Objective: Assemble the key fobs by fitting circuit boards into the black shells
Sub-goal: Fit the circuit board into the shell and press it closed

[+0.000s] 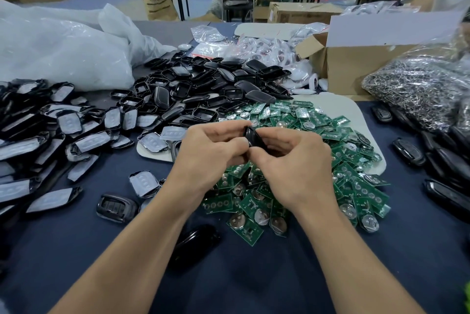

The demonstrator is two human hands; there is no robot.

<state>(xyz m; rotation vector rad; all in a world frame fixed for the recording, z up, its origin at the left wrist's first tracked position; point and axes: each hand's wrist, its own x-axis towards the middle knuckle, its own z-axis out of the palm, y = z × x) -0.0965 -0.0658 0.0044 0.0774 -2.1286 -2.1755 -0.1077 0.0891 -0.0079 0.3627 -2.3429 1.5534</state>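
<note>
Both hands hold one black shell (250, 136) in the middle of the frame, just over the heap of green circuit boards (356, 186).

The left hand (211, 153) and the right hand (292, 161) meet with curled fingers and pinch the shell between their fingertips; the shell stands tilted on its edge, and I cannot tell if a board is inside it. The boards lie in the centre and lower right on the dark blue tablecloth (254, 283). Above the hands is a pile of empty black shells (203, 85), and at the left edge are shells with white button pads (63, 123). One closed key fob (115, 208) lies at the lower left, near the left forearm. At the right is a clear bag of metal rings (419, 90), beside a cardboard box (356, 64).
</note>
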